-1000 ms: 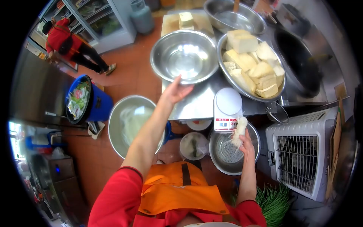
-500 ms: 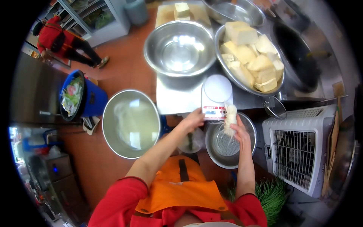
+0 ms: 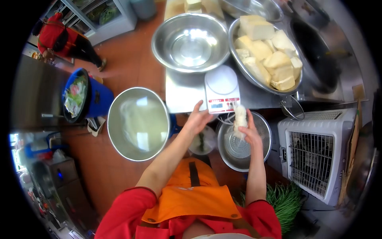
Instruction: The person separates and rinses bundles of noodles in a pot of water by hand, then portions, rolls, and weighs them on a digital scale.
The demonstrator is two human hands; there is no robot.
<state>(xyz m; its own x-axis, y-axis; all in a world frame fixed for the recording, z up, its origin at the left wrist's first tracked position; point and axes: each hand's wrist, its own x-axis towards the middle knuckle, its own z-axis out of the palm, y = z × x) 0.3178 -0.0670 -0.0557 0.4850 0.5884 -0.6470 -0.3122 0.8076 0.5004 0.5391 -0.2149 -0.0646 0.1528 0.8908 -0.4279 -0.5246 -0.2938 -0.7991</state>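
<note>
A white digital scale (image 3: pixel 221 81) sits at the front edge of the steel table (image 3: pixel 179 91). My left hand (image 3: pixel 199 118) is beside its lower left corner, fingers apart, with nothing visible in it. With my right hand (image 3: pixel 250 129) I hold a pale object with thin strands (image 3: pixel 240 117), just below the scale's right corner and above a perforated steel bowl (image 3: pixel 238 147). Behind the scale stands a steel bowl (image 3: pixel 191 44) with nothing visible inside. To the right, another steel bowl (image 3: pixel 260 81) is heaped with pale yellowish blocks (image 3: pixel 274 59).
A large pot of cloudy liquid (image 3: pixel 138 123) stands at the left, near a blue bin of scraps (image 3: pixel 97 97). A grey crate (image 3: pixel 312 155) is at the right, green stalks (image 3: pixel 284 205) by my right elbow. A co-worker in red (image 3: pixel 59 38) stands at the upper left.
My left hand has come down from the steel bowl to the scale's left side. The scale was shifted left and turned slightly. My right hand still holds the pale object.
</note>
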